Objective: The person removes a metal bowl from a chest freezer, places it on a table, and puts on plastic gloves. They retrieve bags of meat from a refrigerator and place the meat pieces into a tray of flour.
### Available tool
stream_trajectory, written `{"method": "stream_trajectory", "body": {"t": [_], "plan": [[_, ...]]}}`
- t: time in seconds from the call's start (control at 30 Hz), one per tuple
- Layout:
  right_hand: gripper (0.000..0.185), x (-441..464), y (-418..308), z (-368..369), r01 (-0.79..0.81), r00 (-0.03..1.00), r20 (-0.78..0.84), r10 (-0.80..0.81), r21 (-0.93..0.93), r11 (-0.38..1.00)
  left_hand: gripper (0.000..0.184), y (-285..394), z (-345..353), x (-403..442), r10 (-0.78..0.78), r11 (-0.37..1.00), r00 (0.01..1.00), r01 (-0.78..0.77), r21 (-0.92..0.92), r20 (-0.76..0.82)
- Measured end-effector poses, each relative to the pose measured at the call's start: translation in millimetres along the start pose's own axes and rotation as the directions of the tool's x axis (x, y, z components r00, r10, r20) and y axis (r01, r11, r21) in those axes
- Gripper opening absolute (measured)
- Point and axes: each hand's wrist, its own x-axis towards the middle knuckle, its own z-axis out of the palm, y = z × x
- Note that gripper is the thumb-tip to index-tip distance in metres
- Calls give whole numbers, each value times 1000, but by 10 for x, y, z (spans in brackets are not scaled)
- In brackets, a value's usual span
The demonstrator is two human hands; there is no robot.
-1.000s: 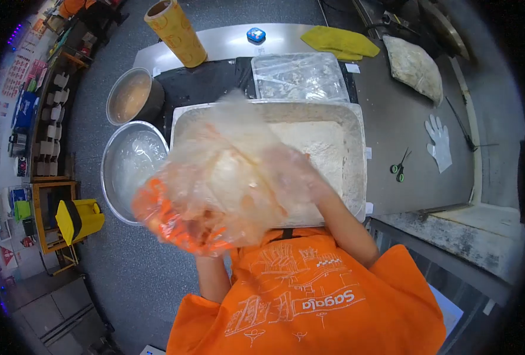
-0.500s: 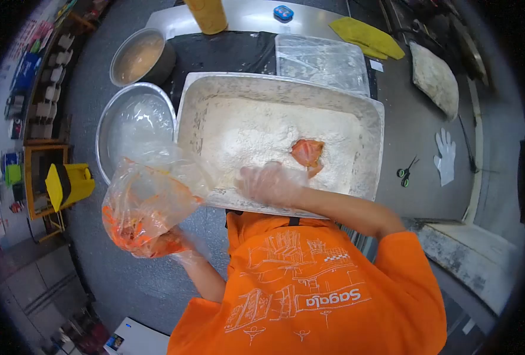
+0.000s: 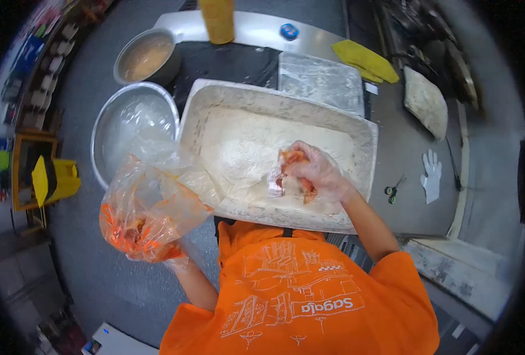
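My right hand (image 3: 321, 173), in a clear plastic glove, grips a piece of orange-red marinated meat (image 3: 294, 157), probably chicken. It is over the large rectangular tub (image 3: 366, 155), whose bottom is covered with white flour (image 3: 250, 139). On the left, my gloved left hand (image 3: 171, 253) holds up a clear plastic bag (image 3: 156, 195) from below. Orange-coated pieces (image 3: 135, 234) lie in the bottom of the bag. The bag's mouth leans over the tub's left edge, and the bag hides most of my left fingers.
A round metal bowl (image 3: 100, 139) stands left of the tub, with a pot of brownish liquid (image 3: 147, 59) behind it. A plastic-covered tray (image 3: 321, 80), a yellow cloth (image 3: 366, 61) and a yellow container (image 3: 218, 23) are at the back. Scissors (image 3: 394, 190) and a glove (image 3: 432, 176) lie right.
My right hand has moved right from the tub's near-left side and taken hold of the meat that lay on the flour. My left hand still holds the bag.
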Motion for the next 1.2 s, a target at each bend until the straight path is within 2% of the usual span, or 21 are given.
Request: {"method": "stream_trajectory", "body": {"t": [0.03,0.13,0.2,0.27,0.33,0.37,0.43,0.5,0.53,0.6,0.63,0.7,0.77,0.8,0.87,0.9,0.97,1.03,1.1,1.13,1.2], "plan": [[25,23,125,-183,-18,998,64,9,143,990,81,28,30,8,60,997,998,-60,38,-4],[33,-147,11,-217,96,994,-90,-62,446,890,81,171,138,88,290,920,957,-281,273,7],[44,-243,10,-260,161,983,-149,-108,415,895,81,293,190,128,473,741,879,-429,516,51],[44,-308,-7,-328,121,992,-82,-93,458,881,82,395,218,130,532,708,844,-483,515,59],[43,-373,-99,-252,137,984,-169,-58,503,853,80,388,248,109,477,849,878,-473,235,43],[42,-400,-137,-213,151,968,-250,-13,539,829,79,369,276,60,410,911,910,-407,-67,54],[43,-416,-67,-333,62,982,-188,36,489,870,76,333,338,-57,289,774,946,-141,-617,147],[45,-438,-112,-394,-26,987,-131,91,428,904,75,250,354,-131,251,588,942,36,-808,224],[44,-471,-169,-414,-53,986,-126,108,383,922,78,154,335,-143,214,837,928,-12,-547,306],[43,-482,-91,-424,-86,984,-119,134,340,937,81,111,307,-170,151,974,914,-73,-214,376],[43,-440,91,-454,1,991,-125,57,420,908,84,112,333,-205,124,761,936,123,-636,329],[43,-457,75,-421,81,991,-134,-16,494,865,87,348,329,-108,69,349,950,262,-900,303],[40,-504,-89,-361,85,938,-329,109,524,848,83,689,239,118,354,828,927,-371,-420,-121],[40,-461,-52,-366,78,942,-316,109,525,847,83,891,152,175,355,834,927,-372,-408,-120],[34,-334,58,-360,383,874,-412,-258,256,888,82,1373,-82,217,70,713,963,135,-688,261],[34,-356,-45,-296,381,882,-392,-261,269,885,81,1557,-186,213,-29,573,886,394,-718,463],[24,-481,-347,-176,139,987,-129,-100,338,931,81,1623,-319,148,-43,-174,526,834,-524,850],[21,-375,-273,-38,216,973,34,-229,220,951,81,1526,-310,12,156,-651,323,745,-149,933],[18,-267,-199,96,315,925,189,-329,102,944,74,1509,-192,-99,247,-448,202,891,-73,948],[18,-212,-177,175,304,936,133,-327,166,938,74,1558,-185,-107,249,-450,206,890,-76,946],[18,-217,-158,202,292,946,77,-316,230,929,78,1728,-233,-29,268,-539,33,833,122,963]]}}
